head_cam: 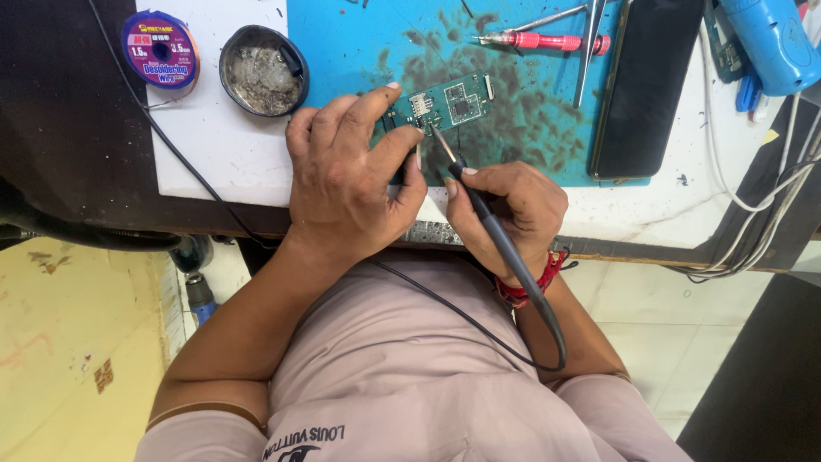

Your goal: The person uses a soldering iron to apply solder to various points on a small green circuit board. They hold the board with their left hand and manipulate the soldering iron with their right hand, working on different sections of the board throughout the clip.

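The left hand [346, 184] pinches the near edge of a small green circuit board [449, 104], with the pointer finger lying on top of it. The board sits on a blue mat [547, 120] on the white bench [222, 150]. The right hand [510, 210] is closed around a thin black soldering iron [487, 218], held like a pencil. Its tip touches the board's near edge. At 10 o'clock from the board sit a round tin [263, 70] and a purple spool of wick [160, 47]. At 2 o'clock lie a red tool [547, 41] and a dark phone [646, 85]
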